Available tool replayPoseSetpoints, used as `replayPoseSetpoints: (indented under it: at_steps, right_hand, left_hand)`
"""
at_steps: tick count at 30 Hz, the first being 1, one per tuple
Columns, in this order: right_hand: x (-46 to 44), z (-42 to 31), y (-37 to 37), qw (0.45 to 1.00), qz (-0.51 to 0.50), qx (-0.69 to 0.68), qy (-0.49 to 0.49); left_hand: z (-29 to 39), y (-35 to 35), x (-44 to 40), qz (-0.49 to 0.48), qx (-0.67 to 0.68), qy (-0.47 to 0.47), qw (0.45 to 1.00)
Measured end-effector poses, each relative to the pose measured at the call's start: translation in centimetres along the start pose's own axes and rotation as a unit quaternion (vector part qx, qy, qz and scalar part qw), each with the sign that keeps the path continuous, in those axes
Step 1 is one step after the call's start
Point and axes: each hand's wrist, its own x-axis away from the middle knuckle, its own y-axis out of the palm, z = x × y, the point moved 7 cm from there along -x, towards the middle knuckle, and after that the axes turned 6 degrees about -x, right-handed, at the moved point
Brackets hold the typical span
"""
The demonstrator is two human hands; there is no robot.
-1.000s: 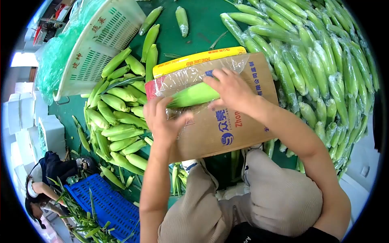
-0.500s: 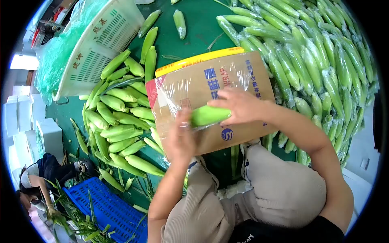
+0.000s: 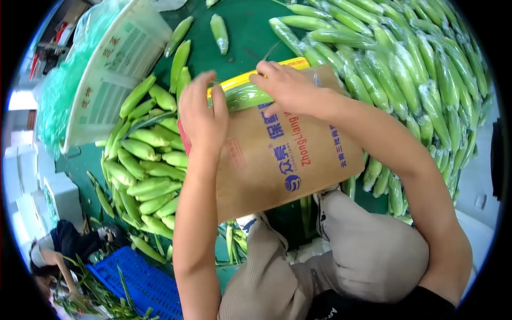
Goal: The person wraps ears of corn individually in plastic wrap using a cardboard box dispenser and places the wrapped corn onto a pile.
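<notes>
At the far edge of the cardboard box, I'm cupping my left hand, loosely open, against a film-covered corn ear; I'm curling my right hand closed over its right end; a white basket is standing far left.

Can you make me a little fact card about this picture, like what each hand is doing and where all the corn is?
Left hand: at one end of a shiny, film-wrapped corn cob
Right hand: holding its other end
Work surface: cardboard box, yellow strip along its far edge
Left pile: unwrapped corn
Right pile: wrapped corn
Containers: white basket, blue crate
</notes>
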Motion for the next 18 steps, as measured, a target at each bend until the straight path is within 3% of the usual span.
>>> replayPoseSetpoints:
  at_steps: [2,5,6,9,10,12,14,16,17,18]
  right_hand:
    - [-1.1,0.7,0.3,0.999,-0.030,-0.036,0.026]
    - [-0.9,0.5,-0.5,0.964,-0.112,-0.233,0.064]
    - [-0.1,0.2,-0.3,0.930,-0.149,-0.329,0.072]
    - [1.5,-0.3,1.9,0.873,-0.269,-0.390,0.114]
    - [1.7,-0.7,0.7,0.836,-0.463,-0.249,0.155]
    - [-0.5,1.6,2.2,0.883,-0.203,-0.421,0.037]
    - [0.1,1.3,0.5,0.925,-0.018,-0.376,-0.055]
    - [1.8,-0.5,2.9,0.984,-0.091,-0.128,-0.087]
    - [2.4,-1.3,4.3,0.987,-0.129,-0.004,-0.100]
    - [2.5,-1.1,4.8,0.988,-0.135,0.004,-0.077]
  left_hand:
    - [3.3,-0.7,2.1,-0.010,-0.027,0.094,0.995]
    - [6.7,0.9,4.3,-0.081,-0.153,0.129,0.976]
    - [7.0,0.5,4.6,-0.042,-0.197,0.162,0.966]
    - [6.7,1.2,5.7,-0.189,-0.147,0.110,0.965]
    - [7.3,1.2,5.9,-0.184,-0.102,0.114,0.971]
    - [7.9,1.5,6.4,-0.324,-0.067,0.078,0.940]
    - [8.9,0.9,7.0,-0.407,-0.019,0.056,0.911]
    - [9.7,0.0,7.0,-0.430,0.050,0.052,0.900]
    - [9.9,-0.2,7.6,-0.458,0.047,0.046,0.887]
    - [10.3,0.0,8.4,-0.483,0.048,0.038,0.874]
